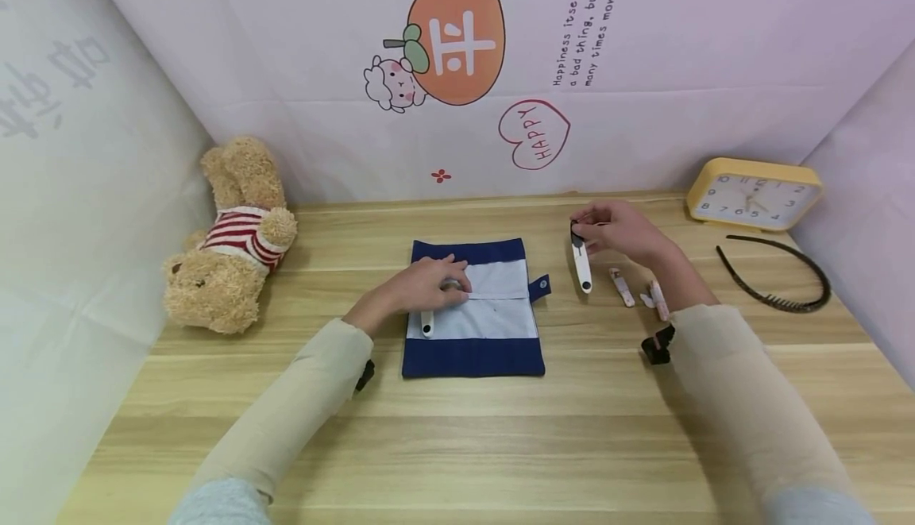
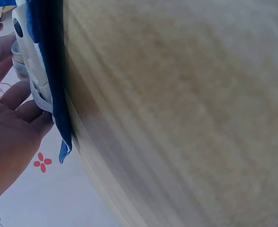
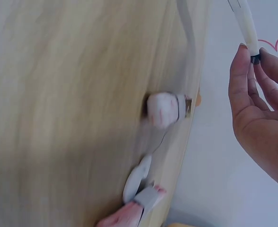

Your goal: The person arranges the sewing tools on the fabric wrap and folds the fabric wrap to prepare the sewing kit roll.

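Note:
A navy and pale grey fabric pouch (image 1: 472,358) lies unfolded on the table. Over its left half, my left hand (image 1: 429,283) reaches with spread fingers; in the left wrist view its fingertips pinch a white elastic band (image 2: 19,64). Under that hand, a white tool with a dark round dot at its end (image 1: 427,325) lies on the pouch, partly covered. To the pouch's right, my right hand (image 1: 618,231) pinches a slim white tool (image 1: 582,267) by its black end, the white end pointing down in the head view.
Small pink-and-white items (image 1: 622,287) lie below my right hand, one (image 1: 659,301) beside the wrist. A dark headband (image 1: 822,275) and a yellow clock (image 1: 754,195) are at the right. A teddy bear (image 1: 229,255) lies at the left. A printed white cloth (image 1: 322,128) hangs behind.

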The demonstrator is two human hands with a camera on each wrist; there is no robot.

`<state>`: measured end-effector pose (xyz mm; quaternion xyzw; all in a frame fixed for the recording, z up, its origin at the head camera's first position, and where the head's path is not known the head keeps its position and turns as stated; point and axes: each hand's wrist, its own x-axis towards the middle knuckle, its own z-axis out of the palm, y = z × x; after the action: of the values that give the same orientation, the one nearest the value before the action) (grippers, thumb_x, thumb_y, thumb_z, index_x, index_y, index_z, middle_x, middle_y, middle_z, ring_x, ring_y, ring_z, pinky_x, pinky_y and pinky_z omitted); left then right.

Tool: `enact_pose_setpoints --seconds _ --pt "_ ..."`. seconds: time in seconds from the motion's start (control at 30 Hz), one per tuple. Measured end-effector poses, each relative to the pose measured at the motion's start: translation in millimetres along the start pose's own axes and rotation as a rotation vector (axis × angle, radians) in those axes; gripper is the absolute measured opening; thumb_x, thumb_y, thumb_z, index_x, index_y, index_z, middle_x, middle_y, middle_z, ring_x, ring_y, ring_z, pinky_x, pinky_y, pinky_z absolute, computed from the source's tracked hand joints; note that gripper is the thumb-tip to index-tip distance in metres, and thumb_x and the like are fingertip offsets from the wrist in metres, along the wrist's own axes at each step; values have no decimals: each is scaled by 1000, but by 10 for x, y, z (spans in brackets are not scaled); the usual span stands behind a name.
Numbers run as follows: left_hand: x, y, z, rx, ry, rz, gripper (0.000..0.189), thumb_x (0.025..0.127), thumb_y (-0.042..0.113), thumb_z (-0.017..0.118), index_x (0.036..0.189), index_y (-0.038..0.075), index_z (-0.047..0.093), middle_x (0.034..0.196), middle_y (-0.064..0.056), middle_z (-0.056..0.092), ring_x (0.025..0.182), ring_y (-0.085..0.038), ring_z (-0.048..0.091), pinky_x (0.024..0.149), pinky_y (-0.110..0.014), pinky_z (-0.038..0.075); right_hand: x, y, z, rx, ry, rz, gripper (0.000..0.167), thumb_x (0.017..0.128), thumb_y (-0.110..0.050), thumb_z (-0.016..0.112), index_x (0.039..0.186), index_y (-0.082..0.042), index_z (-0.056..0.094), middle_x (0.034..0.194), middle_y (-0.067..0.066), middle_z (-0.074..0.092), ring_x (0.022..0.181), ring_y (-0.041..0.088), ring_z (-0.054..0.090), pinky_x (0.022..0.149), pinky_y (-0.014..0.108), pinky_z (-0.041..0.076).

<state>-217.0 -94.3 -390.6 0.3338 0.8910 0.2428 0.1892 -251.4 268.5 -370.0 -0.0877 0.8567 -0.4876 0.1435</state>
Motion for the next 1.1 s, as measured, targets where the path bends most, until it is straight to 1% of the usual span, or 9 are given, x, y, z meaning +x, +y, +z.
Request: enact_pose_setpoints --seconds 0.2,0.47,0.63,0.8,0.87,1.1 --pt "-4 10 -2 -25 5 -8 20 102 25 64 115 15 74 156 -14 42 151 -34 22 123 -52 12 31 -77 59 41 -9 -23 38 105 -10 55 138 9 51 117 20 55 93 20 63 85 42 59" --pt "9 8 -3 -28 14 -18 13 100 25 66 107 16 72 155 -14 43 150 -34 24 122 -49 20 88 -174 171 96 -26 -60 37 104 -7 57 135 12 51 111 18 58 88 18 64 81 41 60" --pt "25 12 4 -28 18 -31 9 99 26 68 102 18 70 155 -14 44 150 -33 25 118 -46 29 127 -232 257 124 -37 -63 34 104 -6 57 133 11 52 110 18 58 88 18 64 81 39 60" --pt "42 3 14 -27 17 -38 7 99 26 68 99 19 68 155 -14 43 150 -32 25 109 -42 34 183 -308 356 136 -71 -74 33 103 -7 58 131 11 53 113 20 56 90 19 64 83 40 60" --pt "42 2 16 -30 17 -40 7 99 25 68 99 19 68 156 -14 43 150 -33 25 104 -42 35 210 -334 403 143 -83 -83 33 103 -7 58 130 11 53 113 21 57 90 19 64 83 41 60" --pt "31 1 7 -39 19 -37 6 99 24 68 97 18 68 155 -15 43 150 -33 25 104 -43 35 263 -465 583 162 -99 -110 30 103 -7 59 128 9 56 113 20 58 92 23 64 82 44 60"
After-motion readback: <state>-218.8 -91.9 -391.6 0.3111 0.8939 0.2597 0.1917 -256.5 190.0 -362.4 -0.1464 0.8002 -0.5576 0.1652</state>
